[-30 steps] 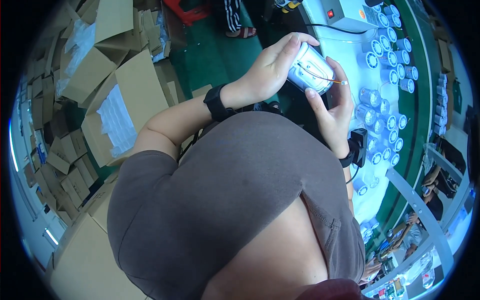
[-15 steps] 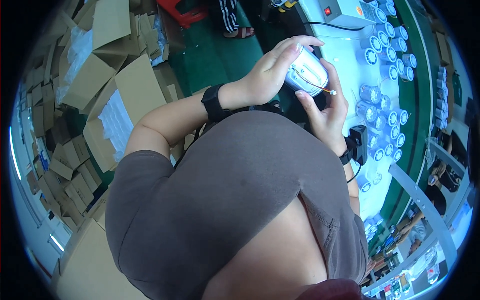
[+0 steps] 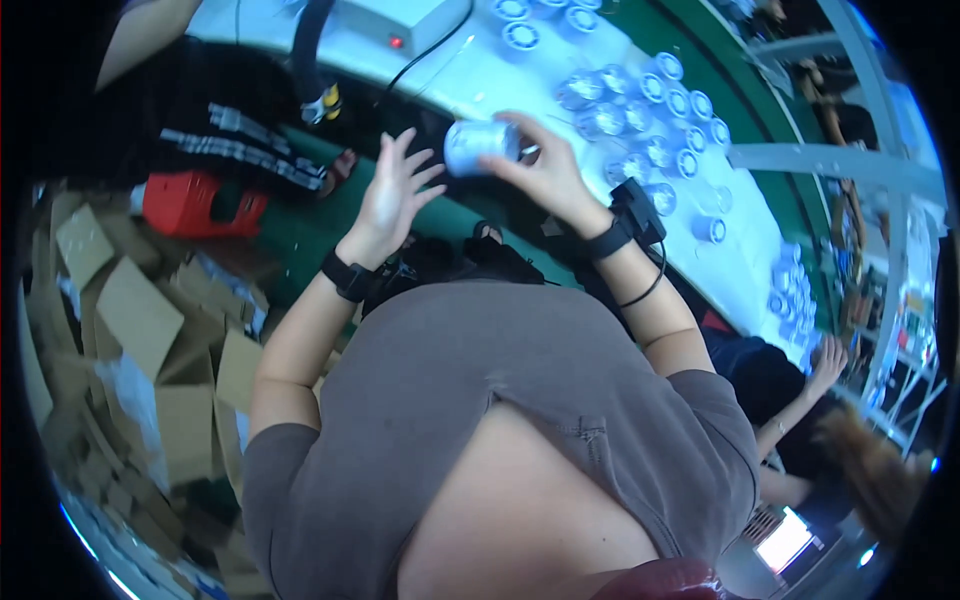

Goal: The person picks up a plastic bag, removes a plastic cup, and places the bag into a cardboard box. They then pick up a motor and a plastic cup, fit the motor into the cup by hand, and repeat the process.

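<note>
In my right hand (image 3: 548,178) is a white, rounded plastic housing (image 3: 470,147), held between thumb and fingers over the near edge of the white worktable (image 3: 480,75). The picture is slightly blurred, and the thin wire seen on it earlier cannot be made out. My left hand (image 3: 385,205) is open and apart from the housing, to its left, with fingers spread and nothing in them. A black band circles each wrist, and a black box-shaped device with a cable sits by the right one.
Several clear cylindrical containers (image 3: 655,88) stand on the table to the right. A grey box with a red switch (image 3: 397,42) sits at the far side. Open cardboard boxes (image 3: 150,320) and a red stool (image 3: 200,205) are at left. Other people are close on both sides.
My left hand has let go of the white housing and moved away to the left. My right hand now holds it alone, and the whole view has turned toward the table.
</note>
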`<state>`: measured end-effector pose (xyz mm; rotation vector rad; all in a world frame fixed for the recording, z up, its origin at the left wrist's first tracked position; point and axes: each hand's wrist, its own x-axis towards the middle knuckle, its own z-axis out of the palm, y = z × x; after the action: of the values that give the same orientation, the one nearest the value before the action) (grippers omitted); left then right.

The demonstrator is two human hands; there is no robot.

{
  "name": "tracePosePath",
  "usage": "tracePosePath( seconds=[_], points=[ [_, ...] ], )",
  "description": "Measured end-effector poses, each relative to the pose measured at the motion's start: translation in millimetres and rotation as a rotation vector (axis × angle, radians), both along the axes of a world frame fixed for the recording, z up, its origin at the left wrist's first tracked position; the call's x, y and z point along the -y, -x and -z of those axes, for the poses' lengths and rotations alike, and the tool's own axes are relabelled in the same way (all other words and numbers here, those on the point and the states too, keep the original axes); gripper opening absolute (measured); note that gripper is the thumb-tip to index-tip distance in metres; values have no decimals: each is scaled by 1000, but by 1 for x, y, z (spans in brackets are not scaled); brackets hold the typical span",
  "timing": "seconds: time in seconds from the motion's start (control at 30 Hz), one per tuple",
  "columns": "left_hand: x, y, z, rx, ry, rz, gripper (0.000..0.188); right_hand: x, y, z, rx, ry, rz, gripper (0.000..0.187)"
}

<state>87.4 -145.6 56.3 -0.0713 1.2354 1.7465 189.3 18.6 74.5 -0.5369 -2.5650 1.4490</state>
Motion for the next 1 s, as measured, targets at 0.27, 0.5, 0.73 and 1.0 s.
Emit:
tracePosePath(
  seconds=[0.27,0.5,0.73,1.0],
  points=[
    [11,12,26,-108,42,129,42,-171,28,1,135,-864,492,58],
    [19,7,34,-211,125,38,32,-239,42,62,616,-1021,417,52],
    [-37,-6,39,-351,280,19,29,-272,1,36,222,-782,377,46],
    [-174,-47,9,-426,124,254,27,-339,-40,59,308,-936,209,50]
  ],
)
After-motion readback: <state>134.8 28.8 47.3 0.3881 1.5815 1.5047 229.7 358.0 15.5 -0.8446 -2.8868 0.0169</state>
